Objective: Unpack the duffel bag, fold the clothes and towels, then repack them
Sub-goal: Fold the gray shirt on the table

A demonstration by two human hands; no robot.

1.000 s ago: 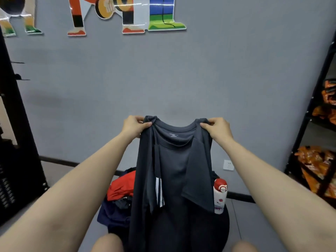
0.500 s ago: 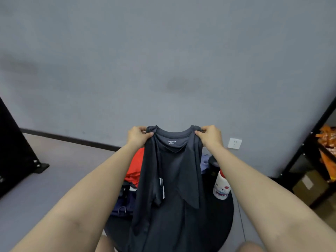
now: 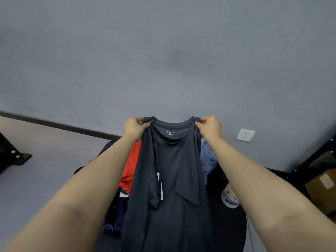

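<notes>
A dark grey T-shirt (image 3: 171, 179) hangs in front of me, collar up, with its sleeves folded inward over the body. My left hand (image 3: 134, 127) pinches its left shoulder and my right hand (image 3: 209, 127) pinches its right shoulder, both at the same height. Behind the shirt lie an orange-red garment (image 3: 130, 170), a navy garment (image 3: 116, 213) and a light blue one (image 3: 208, 160). The duffel bag is not clearly visible.
A round black table (image 3: 229, 230) lies under the clothes, with a white bottle (image 3: 228, 198) on it, partly hidden by my right forearm. A grey wall with a socket (image 3: 245, 135) stands behind. A black rack leg (image 3: 16, 155) is at left, a cardboard box (image 3: 325, 190) at right.
The view has tilted downward, so the wall pictures have left the frame. Both hands keep the same grip on the shirt's shoulders, and the shirt hangs much as before.
</notes>
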